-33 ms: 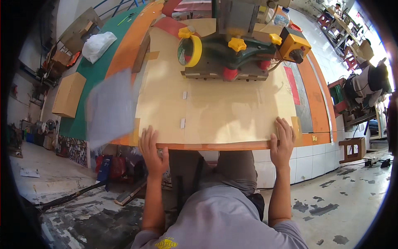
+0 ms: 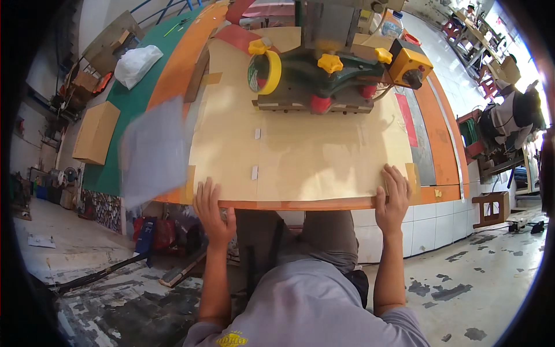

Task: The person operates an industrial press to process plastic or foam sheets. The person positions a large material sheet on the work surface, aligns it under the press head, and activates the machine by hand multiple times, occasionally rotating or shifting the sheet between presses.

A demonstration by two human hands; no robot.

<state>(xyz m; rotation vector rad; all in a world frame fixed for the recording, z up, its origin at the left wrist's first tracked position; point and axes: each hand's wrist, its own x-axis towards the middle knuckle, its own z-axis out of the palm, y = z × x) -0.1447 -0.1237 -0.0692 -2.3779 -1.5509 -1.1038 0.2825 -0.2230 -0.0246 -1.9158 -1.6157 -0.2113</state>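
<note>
My left hand rests at the near left corner of a tan sheet on the orange workbench. Its fingers lie stretched over the edge, the thumb apart, and nothing is in it. At the near right corner my right hand lies likewise, fingers extended and thumb spread. Two small white pieces, a farther tab and a nearer tab, lie left of the sheet's middle. Over the far part stands a dark green machine head with yellow knobs; a yellow tape roll hangs at its left.
A translucent sheet stands left of my left hand. Beyond it are a cardboard box and a white plastic bag on a green surface. A yellow control box with a dark knob is mounted at the machine's right.
</note>
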